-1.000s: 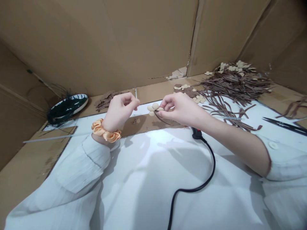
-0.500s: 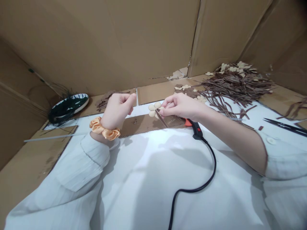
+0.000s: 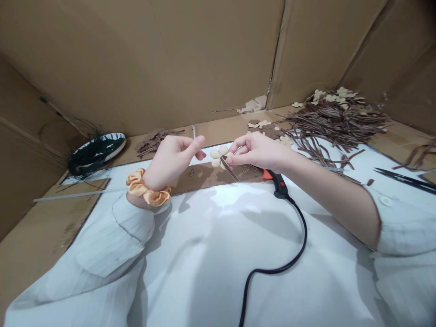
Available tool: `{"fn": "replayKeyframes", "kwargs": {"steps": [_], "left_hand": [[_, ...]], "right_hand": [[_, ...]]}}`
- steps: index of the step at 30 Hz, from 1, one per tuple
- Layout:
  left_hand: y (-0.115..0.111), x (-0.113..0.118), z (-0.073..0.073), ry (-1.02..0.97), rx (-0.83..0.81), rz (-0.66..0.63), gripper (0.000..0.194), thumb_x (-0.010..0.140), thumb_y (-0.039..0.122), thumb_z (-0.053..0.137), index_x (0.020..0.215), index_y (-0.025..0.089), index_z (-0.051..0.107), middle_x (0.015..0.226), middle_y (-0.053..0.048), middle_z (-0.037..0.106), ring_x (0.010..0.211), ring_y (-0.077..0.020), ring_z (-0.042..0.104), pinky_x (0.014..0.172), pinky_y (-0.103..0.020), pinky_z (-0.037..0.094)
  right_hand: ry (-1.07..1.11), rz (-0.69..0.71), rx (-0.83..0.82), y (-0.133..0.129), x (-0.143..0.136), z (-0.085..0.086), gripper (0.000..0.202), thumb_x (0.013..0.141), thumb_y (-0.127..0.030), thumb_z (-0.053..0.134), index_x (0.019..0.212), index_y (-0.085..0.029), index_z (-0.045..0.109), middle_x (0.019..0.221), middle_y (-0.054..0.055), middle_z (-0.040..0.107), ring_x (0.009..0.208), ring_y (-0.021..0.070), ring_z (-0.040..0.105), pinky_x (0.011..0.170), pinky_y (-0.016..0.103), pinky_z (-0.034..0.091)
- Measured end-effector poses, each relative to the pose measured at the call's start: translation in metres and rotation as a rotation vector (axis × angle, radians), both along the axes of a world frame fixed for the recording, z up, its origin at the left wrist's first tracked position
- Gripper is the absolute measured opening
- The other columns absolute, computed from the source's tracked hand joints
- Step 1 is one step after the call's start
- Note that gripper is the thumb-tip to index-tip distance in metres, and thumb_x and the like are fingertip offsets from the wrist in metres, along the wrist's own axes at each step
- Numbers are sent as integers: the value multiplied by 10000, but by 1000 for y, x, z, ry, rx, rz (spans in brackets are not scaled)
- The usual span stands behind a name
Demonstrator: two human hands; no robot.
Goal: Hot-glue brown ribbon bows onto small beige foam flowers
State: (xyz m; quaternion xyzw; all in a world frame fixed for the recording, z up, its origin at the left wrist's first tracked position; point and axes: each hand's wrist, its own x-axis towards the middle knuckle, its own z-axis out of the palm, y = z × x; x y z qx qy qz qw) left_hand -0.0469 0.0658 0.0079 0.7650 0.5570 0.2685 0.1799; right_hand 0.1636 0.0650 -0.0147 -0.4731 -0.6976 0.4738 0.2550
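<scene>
Between its thumb and fingertips my right hand [image 3: 255, 152] pinches a cream fabric flower [image 3: 215, 155] with rounded petals. A narrow brown stitched strip [image 3: 230, 169] lies across the flower's middle and hangs down from it. To the left, my left hand [image 3: 175, 159] holds nothing that I can see; its thumb stands apart from the curled fingers, a short gap from the petals. Under both hands runs a brown cardboard strip [image 3: 204, 179]. A black corded tool with an orange front and red switch, like a glue gun [image 3: 279, 185], lies below my right wrist.
Brown strips [image 3: 334, 122] are heaped at the back right, with cream and brown flowers [image 3: 339, 96] around them. Black tweezers [image 3: 405, 178] lie at the far right. Dark thread fills a patterned bowl [image 3: 117, 146] at left, near brown flower pieces [image 3: 153, 140] and a pale rod [image 3: 68, 196].
My left hand has shifted right toward the flower, and its thumb has parted from its fingers. My right hand keeps the flower and strip almost still.
</scene>
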Motion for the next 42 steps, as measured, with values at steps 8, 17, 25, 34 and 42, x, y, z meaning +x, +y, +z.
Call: {"fn": "replayKeyframes", "kwargs": {"steps": [8, 17, 25, 34, 42], "left_hand": [[-14, 12, 8, 36, -213, -134, 281, 741, 422, 615, 675, 158, 683, 556, 24, 564, 479, -74, 395, 465, -206, 283], [-21, 19, 8, 53, -186, -99, 248, 738, 333, 582, 580, 144, 611, 497, 49, 456, 467, -61, 334, 451, -203, 252], [-24, 24, 0, -34, -98, -54, 172, 680, 237, 524, 529, 159, 555, 507, 38, 454, 516, -96, 363, 498, -222, 290], [-27, 27, -4, -104, -62, -37, 135, 653, 200, 539, 525, 160, 520, 499, 50, 434, 508, -89, 357, 483, -216, 278], [-28, 23, 5, -157, -186, -85, 199, 740, 306, 571, 641, 150, 643, 467, 52, 439, 446, -74, 323, 449, -206, 268]], "right_hand": [[-72, 4, 35, -9, -3, 9, 163, 708, -315, 639, 770, -167, 612, 593, -37, 527, 460, 57, 356, 402, 198, 229], [-113, 12, 20, -14, -5, 10, 129, 725, -302, 623, 782, -187, 622, 567, -49, 525, 400, 44, 316, 372, 197, 191], [10, 49, -40, -19, -10, 15, 162, 770, -314, 613, 797, -156, 590, 558, -62, 488, 420, 33, 284, 367, 185, 170], [26, 4, -42, -26, -17, 14, 148, 771, -254, 570, 674, -173, 493, 517, -67, 446, 379, 25, 279, 336, 167, 185], [2, -27, 12, -24, -14, 14, 178, 706, -193, 542, 576, -180, 423, 480, -82, 326, 404, 32, 237, 357, 180, 166]]}}
